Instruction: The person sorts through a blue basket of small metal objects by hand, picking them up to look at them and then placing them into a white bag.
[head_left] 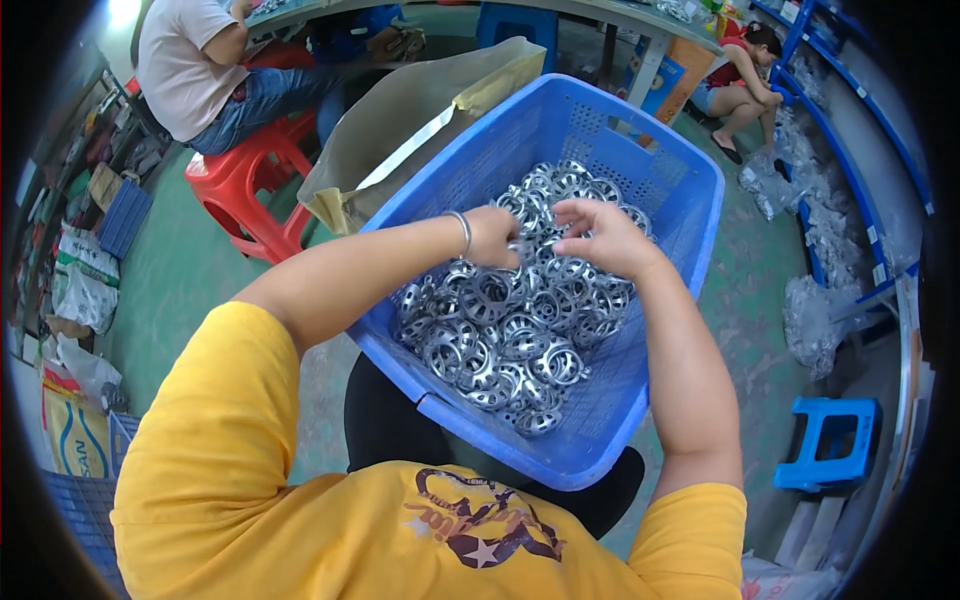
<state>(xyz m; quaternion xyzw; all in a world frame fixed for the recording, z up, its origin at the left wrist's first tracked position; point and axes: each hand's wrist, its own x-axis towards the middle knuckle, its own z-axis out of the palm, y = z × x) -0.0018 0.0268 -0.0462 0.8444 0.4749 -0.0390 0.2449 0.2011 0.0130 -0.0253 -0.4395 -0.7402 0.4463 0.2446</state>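
A blue plastic basket (pixel 672 215) with perforated walls rests tilted across my lap. Inside lies a heap of silvery metal rings (pixel 500 345) with cut-out slots. My left hand (pixel 490 237), a bangle (pixel 461 232) at its wrist, is over the upper part of the heap with its fingers curled closed. Whatever it may grip is hidden by the fingers and blends with the rings behind. Just to its right, my right hand (pixel 608 238) hovers above the rings, thumb and fingers apart, with nothing visible between them.
Beyond the basket stands a large open sack (pixel 385 125). A person on a red stool (pixel 245 190) sits at the far left by a worktable (pixel 640 20). Another person crouches at the far right near blue shelving (pixel 850 190) and plastic bags. A blue stool (pixel 828 443) is at the right.
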